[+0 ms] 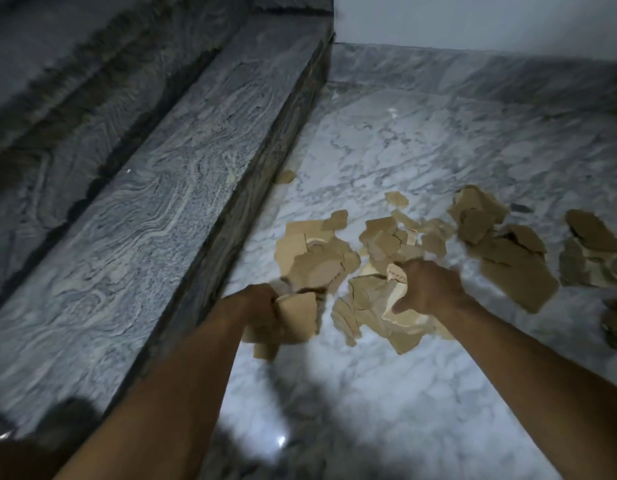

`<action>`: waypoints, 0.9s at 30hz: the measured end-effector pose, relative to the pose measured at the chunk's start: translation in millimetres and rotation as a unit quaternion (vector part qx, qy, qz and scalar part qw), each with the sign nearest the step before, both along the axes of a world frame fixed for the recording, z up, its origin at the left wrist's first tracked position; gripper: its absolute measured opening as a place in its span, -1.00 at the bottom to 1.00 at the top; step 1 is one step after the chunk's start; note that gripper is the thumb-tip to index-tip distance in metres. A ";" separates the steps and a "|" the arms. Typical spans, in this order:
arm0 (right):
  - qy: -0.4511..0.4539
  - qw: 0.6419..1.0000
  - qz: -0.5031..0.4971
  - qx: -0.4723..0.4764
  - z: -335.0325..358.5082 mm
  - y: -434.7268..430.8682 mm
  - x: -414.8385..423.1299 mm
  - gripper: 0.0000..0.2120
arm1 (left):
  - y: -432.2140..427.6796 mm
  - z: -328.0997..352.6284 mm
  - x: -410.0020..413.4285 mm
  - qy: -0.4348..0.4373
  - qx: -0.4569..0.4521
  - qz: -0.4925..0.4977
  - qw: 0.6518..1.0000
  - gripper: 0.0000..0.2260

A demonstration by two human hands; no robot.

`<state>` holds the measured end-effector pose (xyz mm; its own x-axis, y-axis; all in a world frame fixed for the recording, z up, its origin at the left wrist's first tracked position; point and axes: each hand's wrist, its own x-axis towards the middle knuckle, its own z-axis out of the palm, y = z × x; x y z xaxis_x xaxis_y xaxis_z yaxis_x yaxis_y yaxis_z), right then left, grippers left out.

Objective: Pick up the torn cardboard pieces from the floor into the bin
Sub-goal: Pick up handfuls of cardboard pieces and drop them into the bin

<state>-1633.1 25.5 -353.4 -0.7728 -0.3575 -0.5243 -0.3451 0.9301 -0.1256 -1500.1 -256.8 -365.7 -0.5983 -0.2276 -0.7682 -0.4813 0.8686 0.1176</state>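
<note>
Marble floor (pixel 421 140): white, grey-veined, glossy; bears all the litter. Stone step (pixel 168 209): dark grey slab along the left of the floor. Its riser acts as a backstop, so scraps lie against it or short of it. Main heap (pixel 321 261) of torn cardboard pieces: tan, ragged, overlapping, on the floor just ahead of both hands, between the step and a second cluster (pixel 501 244) to the right. A third cluster (pixel 591 247) lies further right, apart from the second, and more shows at the right edge. Most of the task's material is thus on the floor, not yet gathered. Bin: not in view; its place cannot be told. Left hand (pixel 257 303): back toward the camera, fingers curled round a wad (pixel 296 317) of pieces that hangs below the fist; fingertips hidden, view blurred. Judged a bunching grip, meant to carry several scraps at once. Right hand (pixel 430 289): thumb pressed on the near face and fingers wrapped over the far side of a pale-edged bundle (pixel 411 322), low over the near edge of the heap; probably drawing loose pieces together before lifting. With both hands loaded, the likely next need is a trip to the bin. Lone scrap (pixel 285 176): small, at the foot of the step, well apart from the heap; easily missed.
</note>
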 end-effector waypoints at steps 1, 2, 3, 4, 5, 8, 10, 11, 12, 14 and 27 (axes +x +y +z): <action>-0.044 0.999 0.000 0.008 5.1 -1.6 -2.9 -0.17 | 0.7 -9.6 14.3 -0.012 -0.017 -0.004 1.000 -0.47; -0.076 0.997 0.005 0.021 9.0 -2.3 -5.1 -0.15 | 4.0 -19.6 27.6 -0.008 -0.028 0.001 1.000 -0.41; -0.091 0.995 0.008 0.031 11.0 -2.3 -7.1 -0.15 | 7.8 -29.5 38.2 0.010 -0.040 0.004 0.999 -0.36; -0.089 0.995 0.007 0.034 12.1 -2.5 -9.6 -0.17 | 12.3 -37.2 45.1 0.044 -0.040 0.004 0.998 -0.33; -0.071 0.997 0.003 0.030 13.6 -2.7 -12.3 -0.22 | 14.6 -43.8 49.6 0.082 -0.026 0.005 0.996 -0.30; 0.014 1.000 -0.007 0.018 20.3 -3.5 -17.4 -0.32 | 17.2 -45.1 54.8 0.140 0.047 0.065 0.987 -0.35; 0.037 0.999 -0.005 0.027 22.9 -5.5 -17.1 -0.29 | 18.5 -45.4 57.3 0.145 0.053 0.087 0.984 -0.35; 0.052 0.998 0.007 0.036 25.4 -7.3 -16.0 -0.28 | 19.1 -45.6 58.0 0.146 0.049 0.091 0.984 -0.37; 0.073 0.996 0.025 0.045 27.4 -8.6 -14.7 -0.29 | 20.9 -42.1 58.7 0.151 0.050 0.095 0.983 -0.40; 0.106 0.992 0.055 0.044 29.4 -8.8 -16.2 -0.32 | 20.9 -33.2 58.0 0.151 0.073 0.124 0.978 -0.41; -0.172 0.951 -0.086 -0.243 25.7 10.7 -5.0 -0.61 | 64.1 12.4 0.0 0.214 0.377 0.278 0.857 -0.64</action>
<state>-1638.1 36.2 -327.6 -0.6544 -0.5065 -0.5614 -0.0549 0.7724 -0.6328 -1500.2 -192.7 -353.3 -0.8221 -0.1057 -0.5594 -0.5690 0.1183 0.8138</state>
